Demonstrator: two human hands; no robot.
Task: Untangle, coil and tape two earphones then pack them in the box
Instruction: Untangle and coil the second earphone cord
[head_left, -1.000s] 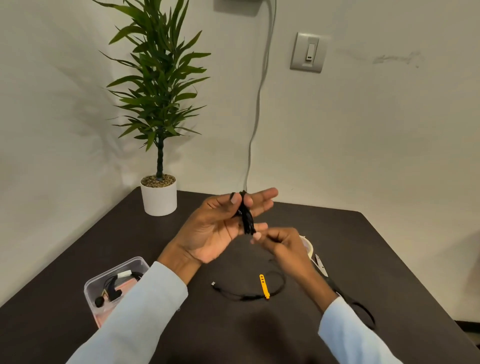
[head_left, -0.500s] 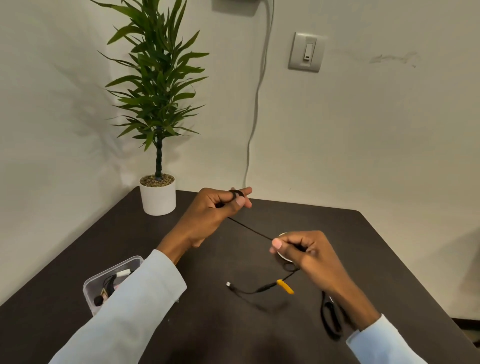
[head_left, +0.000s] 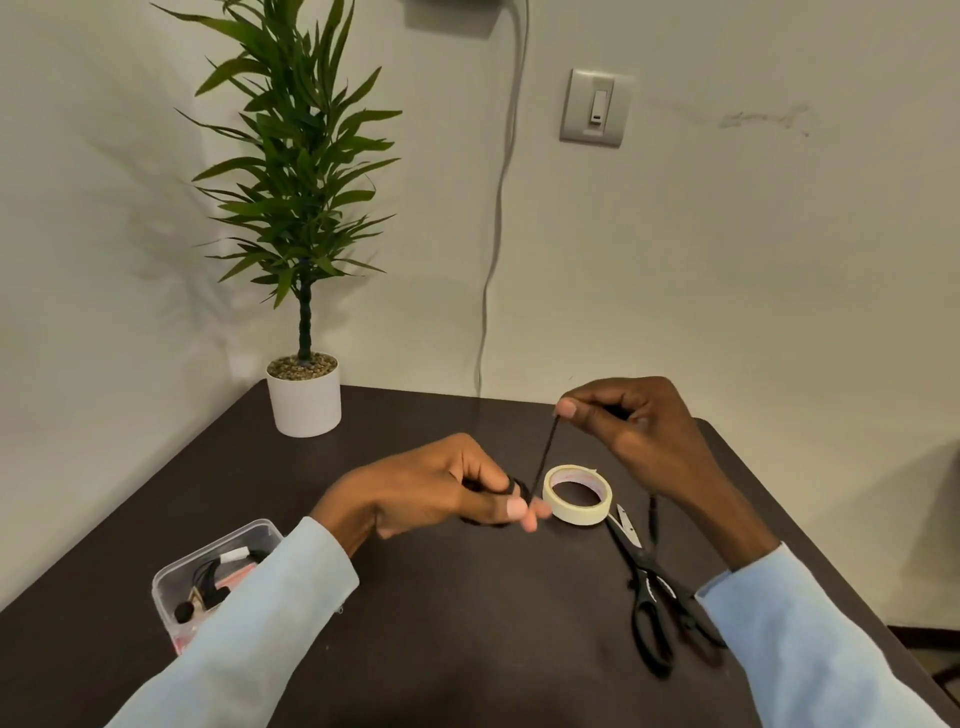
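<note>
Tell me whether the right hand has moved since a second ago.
Yes. The right hand has risen away from the table toward the back edge, pulling the cord taut.

Black earphone cable (head_left: 544, 451): thin, pulled taut and steeply slanted above the dark worktop (head_left: 467, 623), upper end pinched at the right hand (head_left: 631, 431), lower end wound in small loops at the fingertips of the left hand (head_left: 436, 491). Roll of cream masking tape (head_left: 576, 493): lying flat just right of the left fingertips, hole facing up. Clear plastic box (head_left: 208, 582): open, near the left edge, partly hidden by the left sleeve, holding a black earphone (head_left: 200, 592) with a white piece by it. Black scissors (head_left: 652, 597): flat, closed, blades pointing toward the tape roll.
</note>
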